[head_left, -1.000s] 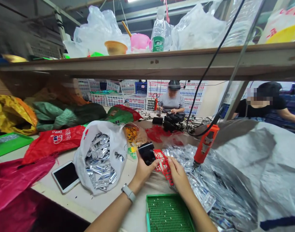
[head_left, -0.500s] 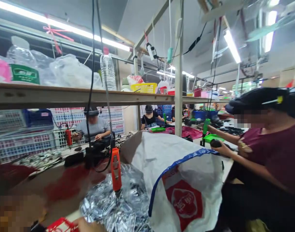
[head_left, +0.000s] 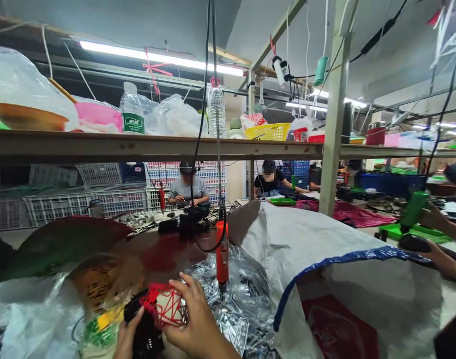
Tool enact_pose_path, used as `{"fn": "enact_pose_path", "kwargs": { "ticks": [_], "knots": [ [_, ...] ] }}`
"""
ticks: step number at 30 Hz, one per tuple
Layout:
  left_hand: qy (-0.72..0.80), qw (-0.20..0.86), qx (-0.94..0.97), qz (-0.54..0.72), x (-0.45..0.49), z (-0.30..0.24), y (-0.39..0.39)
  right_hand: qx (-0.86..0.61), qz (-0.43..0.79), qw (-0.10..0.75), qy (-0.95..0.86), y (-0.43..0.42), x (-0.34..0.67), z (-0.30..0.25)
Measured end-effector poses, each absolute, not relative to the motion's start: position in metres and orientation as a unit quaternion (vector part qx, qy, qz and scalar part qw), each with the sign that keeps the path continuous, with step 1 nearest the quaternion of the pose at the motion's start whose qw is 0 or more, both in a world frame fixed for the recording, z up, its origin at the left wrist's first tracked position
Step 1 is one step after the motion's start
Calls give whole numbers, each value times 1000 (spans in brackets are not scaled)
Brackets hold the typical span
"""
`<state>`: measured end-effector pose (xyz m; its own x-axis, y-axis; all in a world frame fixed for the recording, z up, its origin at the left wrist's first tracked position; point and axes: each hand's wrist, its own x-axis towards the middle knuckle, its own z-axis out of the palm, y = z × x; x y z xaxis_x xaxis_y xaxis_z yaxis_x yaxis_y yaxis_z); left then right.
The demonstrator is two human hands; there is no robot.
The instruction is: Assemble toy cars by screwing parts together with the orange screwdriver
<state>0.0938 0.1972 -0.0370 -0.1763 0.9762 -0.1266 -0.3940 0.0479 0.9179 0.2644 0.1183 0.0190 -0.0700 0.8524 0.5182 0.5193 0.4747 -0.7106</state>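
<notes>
My right hand has its fingers curled round a red openwork cage with something pale inside it. Beside it my left hand grips a black plastic part; the cage and the black part touch or overlap, and I cannot tell whether they are joined. An orange electric screwdriver hangs on its cord just beyond my right hand, pointing down. Under it lies a heap of shiny clear and silvery pieces in a clear bag.
A big white woven sack with a blue rim gapes to the right. Bags with yellow and brown pieces lie left. A shelf crosses above. Co-workers sit opposite; another's hand works at right beside a green screwdriver.
The view has swung left. Both my hands now show in front, holding the red cage and the black part; before, only a hand's edge and some red showed at the bottom.
</notes>
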Motion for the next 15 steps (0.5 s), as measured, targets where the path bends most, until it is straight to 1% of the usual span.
{"fn": "enact_pose_path", "kwargs": {
  "ticks": [3,8,10,15],
  "knots": [
    [501,549,260,616,101,-40,210,-494,138,429,-743,112,260,17],
    [467,604,260,591,106,-47,187,-528,108,377,-753,111,258,9],
    [450,624,267,580,111,-45,175,-545,95,371,-746,113,259,7],
    [377,627,279,622,125,-37,168,-556,48,384,-736,121,257,-4]
  ]
}}
